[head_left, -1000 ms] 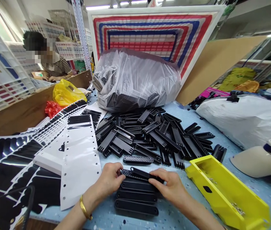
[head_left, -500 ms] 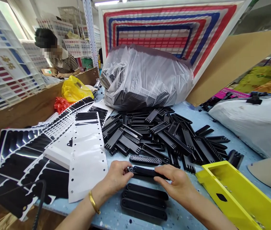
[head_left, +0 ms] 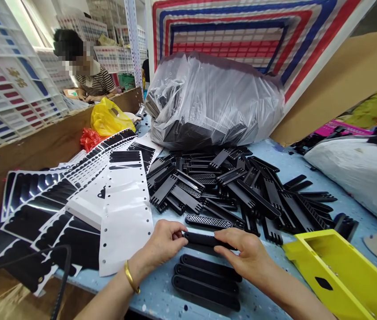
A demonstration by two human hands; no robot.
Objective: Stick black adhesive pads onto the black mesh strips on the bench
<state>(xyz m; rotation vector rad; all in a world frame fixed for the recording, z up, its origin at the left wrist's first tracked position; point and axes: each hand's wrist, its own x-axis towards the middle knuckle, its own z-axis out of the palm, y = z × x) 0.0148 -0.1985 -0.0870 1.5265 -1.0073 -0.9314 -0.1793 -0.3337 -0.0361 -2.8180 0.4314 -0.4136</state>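
Note:
My left hand point(head_left: 169, 239) pinches the left end of a long black plastic piece point(head_left: 200, 240) between thumb and fingers. At its right end, my right hand point(head_left: 245, 249) grips the same piece, with thumb below and fingers above. The top of the piece looks smooth and plain black. Just beyond it lies a black piece with a lattice-patterned face point(head_left: 208, 221). Nearer to me, several smooth black pieces with rounded ends point(head_left: 206, 284) lie side by side on the blue table point(head_left: 155, 293).
Behind my hands spreads a heap of black plastic pieces point(head_left: 215, 182). Sheets of black stickers point(head_left: 68, 240) and a white backing sheet point(head_left: 125, 222) lie left. A yellow tray point(head_left: 338, 275) stands right; a full plastic bag point(head_left: 211, 102) sits behind. A person point(head_left: 88, 75) works at the far left.
A black strip that left the lattice showing at the piece's left end now covers that end. Both hands keep their hold. The view has shifted slightly.

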